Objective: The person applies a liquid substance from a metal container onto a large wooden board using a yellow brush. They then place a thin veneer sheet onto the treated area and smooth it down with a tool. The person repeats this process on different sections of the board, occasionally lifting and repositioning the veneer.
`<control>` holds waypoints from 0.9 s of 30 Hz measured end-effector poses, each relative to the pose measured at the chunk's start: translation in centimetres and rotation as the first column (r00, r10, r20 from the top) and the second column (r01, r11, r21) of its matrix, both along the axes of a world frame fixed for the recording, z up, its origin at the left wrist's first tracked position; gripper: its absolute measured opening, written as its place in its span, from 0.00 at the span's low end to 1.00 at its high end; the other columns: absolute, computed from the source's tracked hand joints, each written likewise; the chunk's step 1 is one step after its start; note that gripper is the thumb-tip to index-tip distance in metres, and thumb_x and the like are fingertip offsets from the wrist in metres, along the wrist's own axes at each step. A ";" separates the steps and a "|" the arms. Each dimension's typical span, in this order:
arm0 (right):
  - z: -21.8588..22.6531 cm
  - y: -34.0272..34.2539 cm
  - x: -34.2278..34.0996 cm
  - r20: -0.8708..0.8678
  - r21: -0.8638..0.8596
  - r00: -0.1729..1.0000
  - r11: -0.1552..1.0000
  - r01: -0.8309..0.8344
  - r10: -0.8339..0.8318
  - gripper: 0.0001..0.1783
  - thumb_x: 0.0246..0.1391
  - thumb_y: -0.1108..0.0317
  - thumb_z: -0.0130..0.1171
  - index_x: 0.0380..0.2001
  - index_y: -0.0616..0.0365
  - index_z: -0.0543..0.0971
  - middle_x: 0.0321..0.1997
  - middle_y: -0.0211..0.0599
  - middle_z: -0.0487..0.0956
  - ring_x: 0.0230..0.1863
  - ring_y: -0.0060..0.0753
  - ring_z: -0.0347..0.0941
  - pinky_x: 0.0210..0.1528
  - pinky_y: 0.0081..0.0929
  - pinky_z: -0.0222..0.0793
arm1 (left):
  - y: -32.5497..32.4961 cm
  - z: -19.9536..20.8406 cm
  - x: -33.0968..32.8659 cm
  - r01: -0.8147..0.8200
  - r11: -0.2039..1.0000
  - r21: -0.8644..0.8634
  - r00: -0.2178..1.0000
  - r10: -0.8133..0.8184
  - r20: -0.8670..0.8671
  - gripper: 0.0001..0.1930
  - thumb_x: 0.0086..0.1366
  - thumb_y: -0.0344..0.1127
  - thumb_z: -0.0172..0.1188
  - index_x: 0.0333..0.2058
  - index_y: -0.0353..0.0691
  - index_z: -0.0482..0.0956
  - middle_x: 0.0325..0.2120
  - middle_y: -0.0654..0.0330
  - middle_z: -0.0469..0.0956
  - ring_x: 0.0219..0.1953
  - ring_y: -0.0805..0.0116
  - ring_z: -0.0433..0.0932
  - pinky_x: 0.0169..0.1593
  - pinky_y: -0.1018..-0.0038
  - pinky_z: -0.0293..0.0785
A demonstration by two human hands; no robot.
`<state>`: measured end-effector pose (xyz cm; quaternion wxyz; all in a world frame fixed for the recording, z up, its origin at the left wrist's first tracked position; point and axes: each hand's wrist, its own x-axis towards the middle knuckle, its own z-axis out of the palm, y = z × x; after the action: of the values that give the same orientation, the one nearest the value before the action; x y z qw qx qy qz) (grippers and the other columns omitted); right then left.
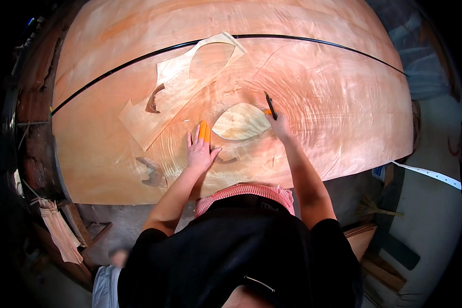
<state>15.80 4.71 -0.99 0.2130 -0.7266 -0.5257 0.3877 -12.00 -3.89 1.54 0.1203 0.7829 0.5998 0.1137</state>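
A large sheet of thin, reddish-tan wood veneer [339, 118] covers the worktable. In its middle lies a pale, leaf-shaped veneer piece [241, 121], pointed at both ends; whether it is set in or on top I cannot tell. Just left of it my left hand [200, 150] rests flat with fingers stretched, two of them in orange covers. At the leaf shape's right end, my right hand [281, 127] grips a slim black knife [270, 104], its pointed end directed up and away from me. An orange finger cover [267, 112] shows on that hand too.
A long black strip [303, 38] crosses the sheet's far part. Left of centre lie a pale veneer offcut [177, 79] with a rounded cut-out and torn scraps [151, 172]. A white perforated strip [431, 175] hangs off the right edge; a straw broom [377, 208] lies below.
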 end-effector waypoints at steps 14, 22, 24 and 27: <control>0.5 -0.3 0.2 -0.018 0.074 0.999 0.997 -0.034 0.035 0.14 0.44 0.63 0.55 0.24 0.65 0.71 0.15 0.37 0.67 0.18 0.28 0.62 0.23 0.26 0.58 | -0.3 -0.5 0.4 -0.005 1.000 0.000 1.000 0.005 -0.002 0.37 0.49 0.54 0.52 0.52 0.35 0.55 0.55 0.53 0.49 0.58 0.58 0.46 0.56 0.54 0.40; 0.7 -0.6 0.0 -0.008 0.079 1.000 0.997 -0.022 0.022 0.14 0.44 0.63 0.54 0.24 0.66 0.70 0.16 0.42 0.69 0.19 0.34 0.65 0.25 0.29 0.59 | -0.4 0.2 0.7 0.019 0.998 -0.052 0.998 -0.023 -0.059 0.35 0.48 0.57 0.51 0.53 0.47 0.57 0.55 0.49 0.47 0.58 0.55 0.44 0.56 0.51 0.39; 0.7 -0.6 0.0 0.004 0.085 1.000 0.996 -0.021 0.021 0.14 0.44 0.62 0.54 0.24 0.66 0.71 0.17 0.43 0.69 0.20 0.35 0.66 0.25 0.29 0.60 | -0.3 0.5 0.7 0.034 0.998 -0.059 0.998 -0.037 -0.048 0.34 0.47 0.58 0.51 0.52 0.50 0.58 0.55 0.49 0.47 0.58 0.54 0.43 0.56 0.50 0.38; 0.6 -0.5 0.0 0.021 0.080 0.999 0.996 -0.027 0.026 0.15 0.44 0.62 0.54 0.25 0.66 0.71 0.17 0.44 0.70 0.20 0.37 0.67 0.25 0.29 0.60 | -0.2 0.7 0.7 0.042 0.996 -0.077 0.998 -0.046 -0.046 0.34 0.47 0.59 0.52 0.52 0.52 0.60 0.55 0.47 0.47 0.58 0.53 0.43 0.55 0.50 0.38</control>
<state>15.77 4.23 -0.38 0.2318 -0.7141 -0.5525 0.3619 -11.29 -4.09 2.23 0.1379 0.7933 0.5889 0.0694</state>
